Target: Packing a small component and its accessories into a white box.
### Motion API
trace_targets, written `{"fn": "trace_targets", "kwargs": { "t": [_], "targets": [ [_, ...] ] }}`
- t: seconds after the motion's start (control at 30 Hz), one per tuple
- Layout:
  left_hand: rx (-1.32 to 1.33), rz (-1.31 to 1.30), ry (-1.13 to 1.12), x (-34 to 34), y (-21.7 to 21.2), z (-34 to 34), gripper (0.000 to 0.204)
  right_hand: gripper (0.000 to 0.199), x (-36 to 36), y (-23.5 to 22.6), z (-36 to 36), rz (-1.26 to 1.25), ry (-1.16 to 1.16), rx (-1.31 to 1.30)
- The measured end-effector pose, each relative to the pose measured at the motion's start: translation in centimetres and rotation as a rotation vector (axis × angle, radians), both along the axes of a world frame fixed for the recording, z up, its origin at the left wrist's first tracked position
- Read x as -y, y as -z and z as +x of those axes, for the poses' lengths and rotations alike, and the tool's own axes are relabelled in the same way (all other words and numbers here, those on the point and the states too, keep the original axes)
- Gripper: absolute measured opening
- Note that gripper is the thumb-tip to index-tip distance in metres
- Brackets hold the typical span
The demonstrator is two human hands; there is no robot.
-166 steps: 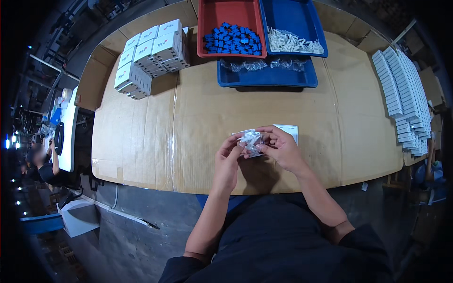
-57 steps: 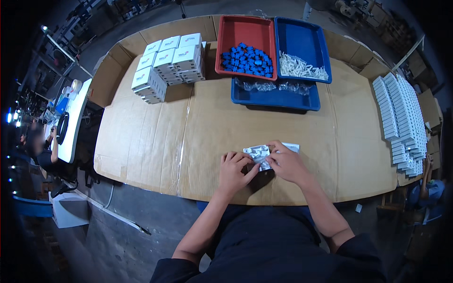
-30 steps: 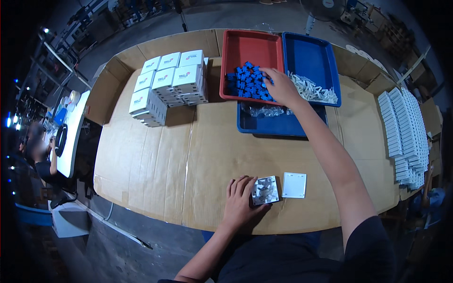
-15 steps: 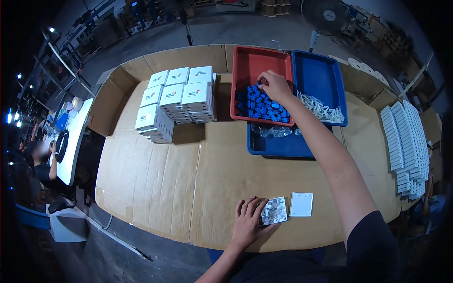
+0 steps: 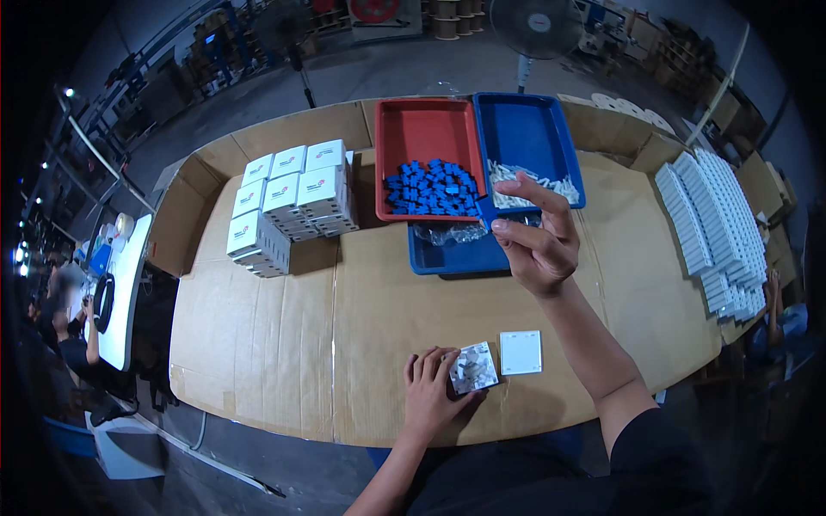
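A dim warehouse floor with a standing fan [image 5: 538, 24] lies beyond the far edge, and in front of it a worktable covered in brown cardboard sheeting [image 5: 284, 344]. The change is on the right: half a second back the right hand [image 5: 538, 241] was down in the red plastic tray [image 5: 426, 142] among the small blue plastic blocks [image 5: 430, 187]; now it is lifted clear and coming back toward the near side, thumb and forefinger pinched on one small blue block [image 5: 487, 213] at the fingertips. So the pick looks made, and the piece is in the air above the near blue tray [image 5: 456, 256], well apart from the work below. The left hand [image 5: 430, 391] has stayed put at the near edge, fingers spread flat, pinning the clear plastic bag of small parts [image 5: 473, 368] to the cardboard. Just right of the bag sits a white square plate [image 5: 520, 353]. White cartons [image 5: 288, 202] are stacked far left, and rows of white plates [image 5: 714, 228] line the right.
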State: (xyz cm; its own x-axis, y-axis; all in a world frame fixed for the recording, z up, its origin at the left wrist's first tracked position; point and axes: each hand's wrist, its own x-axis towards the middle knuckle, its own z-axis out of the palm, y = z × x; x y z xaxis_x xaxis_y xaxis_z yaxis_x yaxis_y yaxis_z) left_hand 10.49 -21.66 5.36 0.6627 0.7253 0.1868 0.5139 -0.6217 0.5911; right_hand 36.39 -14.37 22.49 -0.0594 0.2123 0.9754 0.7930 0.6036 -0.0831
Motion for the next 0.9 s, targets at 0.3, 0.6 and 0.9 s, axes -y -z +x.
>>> {"fn": "trace_targets", "kwargs": {
  "t": [0.3, 0.6, 0.9],
  "targets": [
    [0.029, -0.019, 0.004, -0.1, 1.6, -0.1, 0.097, 0.022, 5.1, 2.2, -1.2, -0.395, -0.21, -0.387],
    [0.024, -0.134, 0.001, -0.6, 1.0, -0.2, 0.104, 0.028, 11.3, 14.5, -2.0, -0.816, -0.596, -1.61],
    [0.028, -0.156, -0.039, -0.2, 1.0, -0.1, 0.097, 0.023, 13.1, 15.3, -3.1, -1.094, -0.487, -1.43]
  ]
}}
